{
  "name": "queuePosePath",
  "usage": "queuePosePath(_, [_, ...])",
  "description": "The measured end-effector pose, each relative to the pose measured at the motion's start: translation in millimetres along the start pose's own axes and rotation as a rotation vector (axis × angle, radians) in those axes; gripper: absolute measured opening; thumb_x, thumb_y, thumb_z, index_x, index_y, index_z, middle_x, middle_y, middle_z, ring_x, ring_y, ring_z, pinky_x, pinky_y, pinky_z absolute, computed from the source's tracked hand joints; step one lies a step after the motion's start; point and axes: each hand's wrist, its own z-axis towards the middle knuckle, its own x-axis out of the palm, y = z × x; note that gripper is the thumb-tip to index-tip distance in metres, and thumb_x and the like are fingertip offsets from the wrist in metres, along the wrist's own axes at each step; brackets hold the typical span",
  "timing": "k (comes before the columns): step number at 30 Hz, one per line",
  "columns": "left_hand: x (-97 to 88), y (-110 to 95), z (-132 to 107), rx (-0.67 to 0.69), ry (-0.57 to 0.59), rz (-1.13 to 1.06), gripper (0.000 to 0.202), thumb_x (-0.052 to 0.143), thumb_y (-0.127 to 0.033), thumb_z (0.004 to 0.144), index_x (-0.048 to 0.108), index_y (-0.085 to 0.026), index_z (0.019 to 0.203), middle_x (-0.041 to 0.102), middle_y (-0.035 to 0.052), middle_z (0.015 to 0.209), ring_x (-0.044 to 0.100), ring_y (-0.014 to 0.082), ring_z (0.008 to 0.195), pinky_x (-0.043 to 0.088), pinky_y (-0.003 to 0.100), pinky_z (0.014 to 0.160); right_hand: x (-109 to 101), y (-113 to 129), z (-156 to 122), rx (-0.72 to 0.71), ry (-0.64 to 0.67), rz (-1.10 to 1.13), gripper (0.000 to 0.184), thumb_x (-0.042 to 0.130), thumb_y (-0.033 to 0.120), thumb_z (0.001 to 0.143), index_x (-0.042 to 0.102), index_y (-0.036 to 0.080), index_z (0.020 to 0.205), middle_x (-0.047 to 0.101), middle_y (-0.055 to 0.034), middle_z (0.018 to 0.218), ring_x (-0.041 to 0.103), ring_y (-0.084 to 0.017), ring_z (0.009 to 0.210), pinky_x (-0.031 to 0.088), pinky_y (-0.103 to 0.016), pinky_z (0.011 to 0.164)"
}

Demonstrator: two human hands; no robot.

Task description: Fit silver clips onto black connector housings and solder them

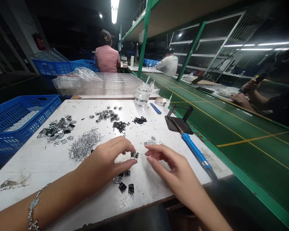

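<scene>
Between the thumb and fingers of my left hand (110,157) is a small metal-and-black part (134,155), held just over the white tabletop. My right hand (168,163) is beside it on the right, its thumb and forefinger apart, and I see nothing between them. Under my left hand lie several similar black-and-metal parts (122,187). A heap of bent wire pieces (84,144) sits left of that hand, and a smaller pile of fine metal pieces (151,140) is just beyond my right fingertips. Tiny black pieces (119,126) are heaped farther back.
A blue soldering iron (196,150) rests on a black stand (179,123) at right. Behind are a glass mug (142,95) of clear liquid, a blue strip (155,108) and metal part piles (57,130). Blue crates (21,118) stand left; other people (107,57) sit beyond.
</scene>
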Motion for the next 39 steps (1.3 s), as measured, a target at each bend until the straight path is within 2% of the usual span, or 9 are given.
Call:
queuePosePath(4, [0.2, -3, -2, 0.017, -0.012, -0.039, 0.015, 0.062, -0.012, 0.084, 0.058, -0.018, 0.097, 0.062, 0.0011, 0.088, 0.058, 0.0113, 0.083, 0.047, 0.023, 0.071, 18, 5, 2, 0.175, 0.065, 0.393, 0.017, 0.065, 0.031, 0.084, 0.065, 0.023, 0.100, 0.068, -0.0003, 0.092, 0.063, -0.013, 0.085, 0.049, -0.023, 0.077])
queuePosePath(8, [1.0, -5, -3, 0.001, 0.005, -0.080, 0.016, 0.059, -0.009, 0.085, 0.060, -0.018, 0.098, 0.063, 0.0020, 0.090, 0.059, 0.0120, 0.084, 0.047, 0.024, 0.073, 26, 4, 5, 0.275, 0.013, 0.616, 0.016, 0.073, 0.029, 0.077, 0.065, 0.019, 0.086, 0.066, 0.0022, 0.076, 0.062, -0.009, 0.074, 0.048, -0.018, 0.071])
queuePosePath(11, [-0.5, -7, 1, -0.150, 0.040, -0.184, 0.013, 0.063, -0.013, 0.082, 0.064, -0.020, 0.093, 0.066, 0.0009, 0.088, 0.061, 0.0129, 0.082, 0.048, 0.025, 0.073, 29, 1, 6, 0.281, -0.026, 0.641, 0.017, 0.074, 0.030, 0.076, 0.065, 0.019, 0.085, 0.067, 0.0015, 0.076, 0.062, -0.009, 0.074, 0.047, -0.018, 0.070])
queuePosePath(16, [-5.6, -3, 7, -0.578, 0.136, -0.663, 0.017, 0.072, -0.029, 0.077, 0.070, -0.026, 0.094, 0.072, -0.0012, 0.089, 0.065, 0.0147, 0.082, 0.052, 0.026, 0.073, 30, -3, 3, 0.275, -0.109, 0.641, 0.017, 0.073, 0.033, 0.077, 0.066, 0.020, 0.084, 0.064, 0.0017, 0.071, 0.060, -0.012, 0.071, 0.046, -0.022, 0.068])
queuePosePath(20, [-5.3, 2, 8, -0.667, 0.171, -0.883, 0.017, 0.072, -0.033, 0.076, 0.073, -0.027, 0.092, 0.072, 0.0010, 0.092, 0.064, 0.0163, 0.081, 0.052, 0.031, 0.076, 29, -7, 2, 0.299, -0.132, 0.707, 0.016, 0.073, 0.032, 0.077, 0.067, 0.019, 0.084, 0.063, 0.0015, 0.071, 0.058, -0.012, 0.070, 0.044, -0.023, 0.069])
queuePosePath(25, [-0.8, 5, 4, -0.724, 0.155, -0.990, 0.023, 0.072, -0.038, 0.075, 0.074, -0.024, 0.094, 0.071, 0.0054, 0.089, 0.062, 0.0175, 0.078, 0.051, 0.033, 0.075, 28, -12, 2, 0.294, -0.094, 0.749, 0.013, 0.072, 0.030, 0.078, 0.067, 0.020, 0.084, 0.063, 0.0022, 0.073, 0.058, -0.010, 0.070, 0.044, -0.022, 0.069])
queuePosePath(30, [-0.5, 2, 4, -0.714, 0.192, -0.980, 0.025, 0.070, -0.041, 0.077, 0.072, -0.024, 0.094, 0.070, 0.0062, 0.091, 0.062, 0.0197, 0.084, 0.051, 0.035, 0.079, 28, -10, 1, 0.309, -0.109, 0.751, 0.014, 0.073, 0.031, 0.076, 0.067, 0.020, 0.084, 0.061, 0.0025, 0.070, 0.058, -0.011, 0.070, 0.044, -0.023, 0.069])
queuePosePath(33, [-10.4, 4, 9, -0.683, 0.169, -0.880, 0.024, 0.067, -0.043, 0.079, 0.071, -0.023, 0.091, 0.070, 0.0062, 0.091, 0.063, 0.0204, 0.086, 0.051, 0.036, 0.080, 29, -10, 1, 0.313, -0.128, 0.751, 0.016, 0.074, 0.031, 0.074, 0.067, 0.020, 0.082, 0.063, 0.0011, 0.073, 0.058, -0.012, 0.069, 0.044, -0.025, 0.068])
queuePosePath(39, [-54.0, 48, 26, -0.798, -0.077, -0.223, 0.041, 0.070, -0.052, 0.071, 0.066, -0.023, 0.099, 0.070, 0.0072, 0.094, 0.062, 0.0224, 0.083, 0.048, 0.035, 0.072, 28, -10, -1, 0.310, -0.137, 0.706, 0.019, 0.073, 0.036, 0.074, 0.066, 0.020, 0.081, 0.062, 0.0005, 0.071, 0.058, -0.013, 0.069, 0.045, -0.025, 0.068])
